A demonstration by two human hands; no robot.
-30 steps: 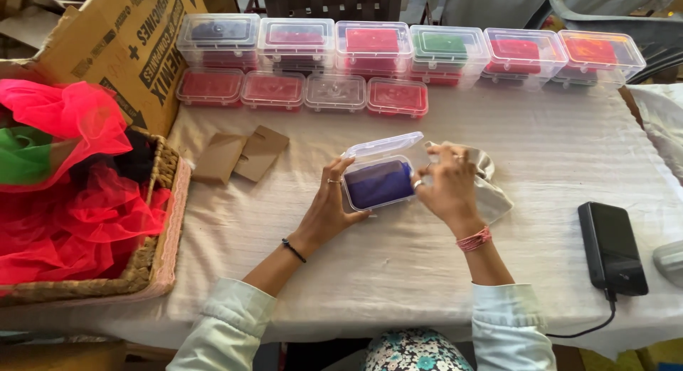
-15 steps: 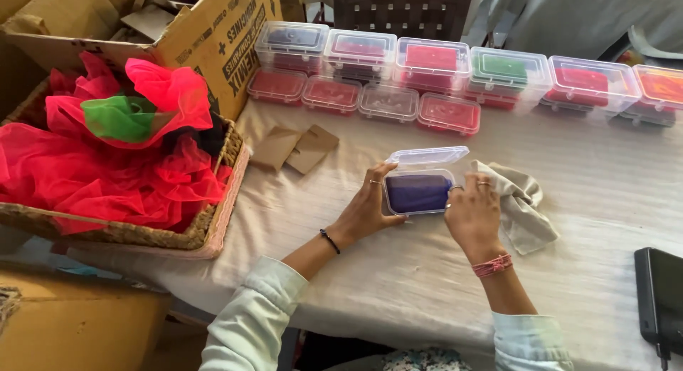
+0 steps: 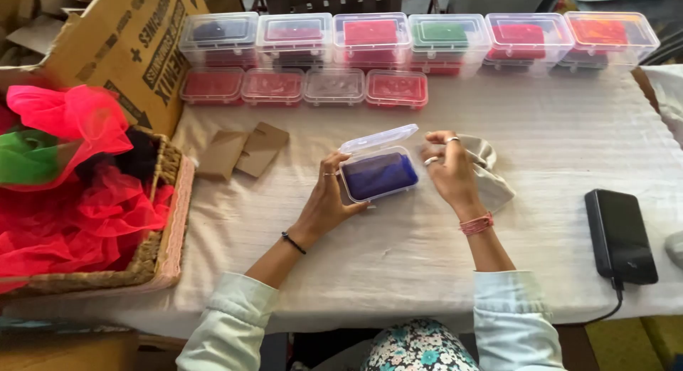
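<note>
One white cloth-covered table [image 3: 398, 264] carried everything. At its left edge a wicker basket [image 3: 160, 250] overflowed with red, pink and green netting [image 3: 67, 200], and a tilted cardboard box [image 3: 121, 51] leaned behind it. Along the far side ran a row of six clear lidded boxes [image 3: 441, 36] with coloured contents, and just in front of them four flatter red-filled ones [image 3: 334, 86]. A black power bank [image 3: 620, 236] lay near the right edge with a cable plugged in. Two brown card pieces [image 3: 242, 152] rested left of centre.

At the table's middle, the small clear box [image 3: 378, 173] held dark blue material, its lid hinged up. The left hand [image 3: 329, 199] gripped the box's left end, fingers curled around it. The right hand [image 3: 449, 173] hovered just beside the right end, fingers loosely bent and holding nothing, over a crumpled grey cloth [image 3: 492, 175].
</note>
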